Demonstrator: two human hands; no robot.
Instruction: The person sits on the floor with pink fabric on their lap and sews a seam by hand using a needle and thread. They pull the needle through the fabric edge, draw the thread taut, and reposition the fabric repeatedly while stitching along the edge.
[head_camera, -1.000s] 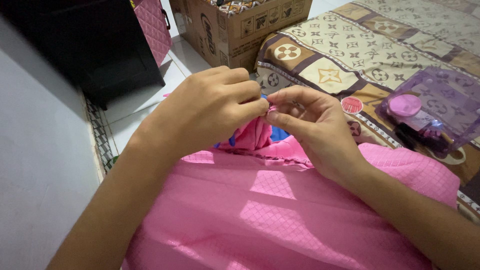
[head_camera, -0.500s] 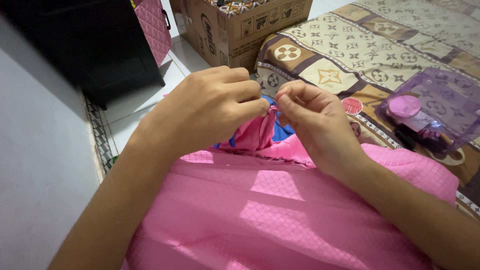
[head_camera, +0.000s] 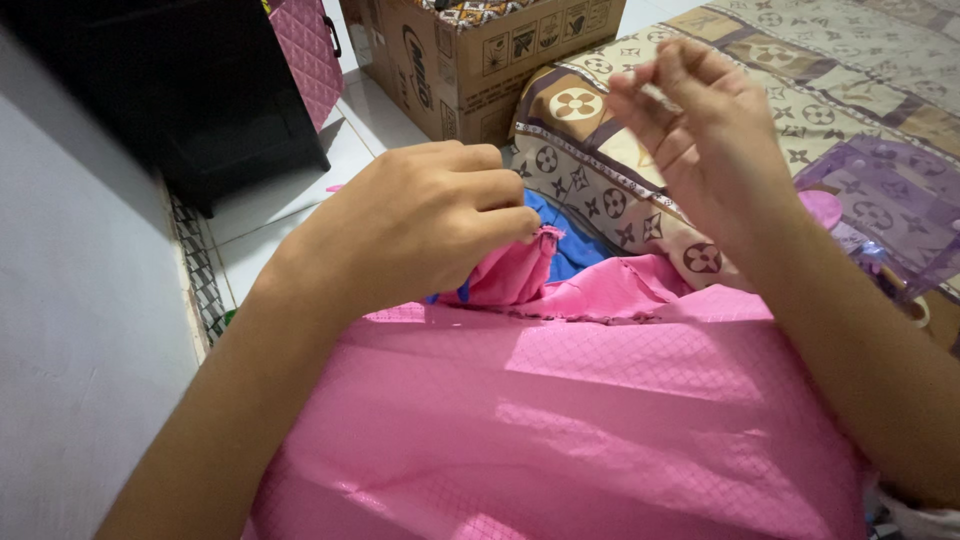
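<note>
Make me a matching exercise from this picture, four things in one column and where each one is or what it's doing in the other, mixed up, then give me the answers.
Things:
1. left hand
2. right hand
3. cardboard box
4. purple plastic box

Places or states:
A. raised above the patterned bedsheet, fingertips pinched together
B. on the bedsheet at the right edge
C. pinching a fold of the pink quilted fabric
D. on the white floor tiles at the top

Pairs: 1-C, 2-A, 3-D, 4-B
</note>
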